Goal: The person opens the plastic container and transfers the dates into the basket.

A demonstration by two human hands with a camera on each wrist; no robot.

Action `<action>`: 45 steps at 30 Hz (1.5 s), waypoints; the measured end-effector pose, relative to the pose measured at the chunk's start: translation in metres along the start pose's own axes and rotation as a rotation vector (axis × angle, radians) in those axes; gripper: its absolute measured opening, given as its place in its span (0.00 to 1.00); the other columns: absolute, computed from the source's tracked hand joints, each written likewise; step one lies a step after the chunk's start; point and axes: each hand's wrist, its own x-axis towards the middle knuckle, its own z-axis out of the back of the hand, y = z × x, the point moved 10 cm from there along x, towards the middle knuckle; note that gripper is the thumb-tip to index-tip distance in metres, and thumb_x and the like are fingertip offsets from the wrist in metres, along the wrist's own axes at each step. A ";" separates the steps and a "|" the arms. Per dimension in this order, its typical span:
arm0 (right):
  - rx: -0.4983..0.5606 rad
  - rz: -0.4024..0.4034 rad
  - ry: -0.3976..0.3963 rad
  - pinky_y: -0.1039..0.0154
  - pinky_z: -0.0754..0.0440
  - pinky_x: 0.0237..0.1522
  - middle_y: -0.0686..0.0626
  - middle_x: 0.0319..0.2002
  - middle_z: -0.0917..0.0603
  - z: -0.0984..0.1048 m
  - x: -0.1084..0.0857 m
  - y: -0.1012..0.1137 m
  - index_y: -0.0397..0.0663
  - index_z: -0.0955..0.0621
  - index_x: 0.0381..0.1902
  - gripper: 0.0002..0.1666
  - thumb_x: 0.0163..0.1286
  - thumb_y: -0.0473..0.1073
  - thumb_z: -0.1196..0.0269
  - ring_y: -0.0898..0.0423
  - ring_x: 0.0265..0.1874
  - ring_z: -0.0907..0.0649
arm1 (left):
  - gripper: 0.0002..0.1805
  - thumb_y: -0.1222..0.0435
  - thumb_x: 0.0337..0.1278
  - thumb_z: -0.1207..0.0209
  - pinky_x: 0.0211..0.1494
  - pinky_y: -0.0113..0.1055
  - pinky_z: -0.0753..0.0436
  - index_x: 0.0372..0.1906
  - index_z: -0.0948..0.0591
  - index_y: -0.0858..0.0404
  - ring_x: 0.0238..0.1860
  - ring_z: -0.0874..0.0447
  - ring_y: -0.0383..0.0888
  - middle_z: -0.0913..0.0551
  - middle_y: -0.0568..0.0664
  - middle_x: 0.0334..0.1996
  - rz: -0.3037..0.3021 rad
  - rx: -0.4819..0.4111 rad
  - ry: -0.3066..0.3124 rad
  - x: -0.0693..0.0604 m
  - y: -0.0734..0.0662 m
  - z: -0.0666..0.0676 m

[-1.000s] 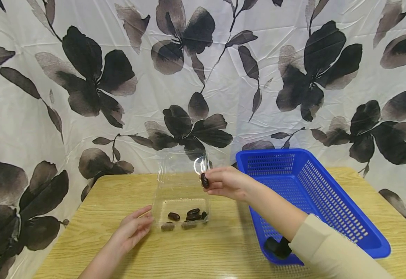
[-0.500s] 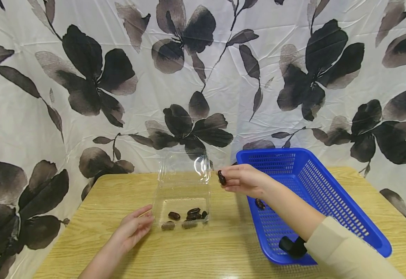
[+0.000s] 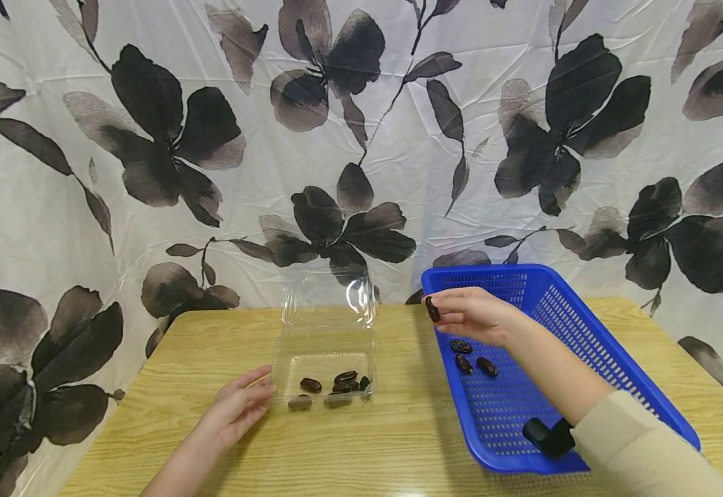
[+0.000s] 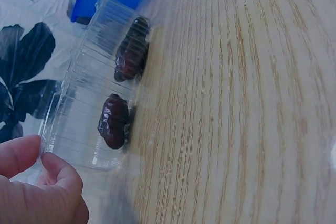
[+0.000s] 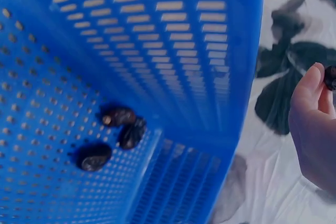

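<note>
My right hand pinches a dark brown date between thumb and fingers, over the far left rim of the blue plastic basket. In the right wrist view that date is partly cut off by the frame edge. Three more dates lie on the basket floor, one of them a wrinkled date. On the left, my left hand holds the edge of a clear plastic clamshell box with its lid raised. Inside the box are several dates, including a single date near its front wall.
Both containers stand on a wooden table. A floral cloth hangs close behind it. The box's clear lid leans back near the cloth. A black device sits at my right cuff, above the basket.
My right hand has carried the pinched date rightward from above the box to the basket's rim. Dates in the basket have come into sight from behind the arm. My left hand stays put.
</note>
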 end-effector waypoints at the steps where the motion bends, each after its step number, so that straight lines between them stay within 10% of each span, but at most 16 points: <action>1: 0.003 0.000 -0.013 0.68 0.20 0.36 0.52 0.29 0.17 0.005 0.000 0.000 0.50 0.18 0.31 0.18 0.71 0.31 0.52 0.61 0.29 0.18 | 0.36 0.77 0.57 0.44 0.41 0.25 0.24 0.69 0.46 0.73 0.37 0.26 0.37 0.30 0.50 0.41 0.000 0.002 0.004 0.000 0.000 0.000; 26: -0.153 -0.111 -0.338 0.69 0.18 0.29 0.52 0.21 0.19 0.117 -0.005 -0.042 0.51 0.18 0.27 0.12 0.65 0.32 0.43 0.61 0.21 0.18 | 0.37 0.77 0.58 0.44 0.40 0.25 0.24 0.70 0.48 0.72 0.37 0.26 0.38 0.30 0.50 0.42 0.011 0.005 0.007 -0.001 0.001 0.000; 36: -0.345 -0.184 -0.353 0.68 0.19 0.29 0.53 0.22 0.21 0.134 -0.009 -0.056 0.42 0.19 0.34 0.05 0.65 0.34 0.43 0.61 0.21 0.19 | 0.38 0.78 0.56 0.44 0.41 0.25 0.24 0.70 0.47 0.72 0.39 0.26 0.39 0.30 0.50 0.42 0.016 -0.021 0.007 -0.004 0.000 -0.001; 45: -0.396 -0.181 -0.367 0.68 0.19 0.29 0.53 0.25 0.21 0.131 -0.011 -0.050 0.27 0.26 0.50 0.18 0.66 0.35 0.44 0.61 0.24 0.19 | 0.37 0.78 0.58 0.45 0.41 0.26 0.24 0.70 0.47 0.72 0.40 0.26 0.38 0.29 0.49 0.41 0.024 -0.030 0.003 -0.003 0.001 -0.001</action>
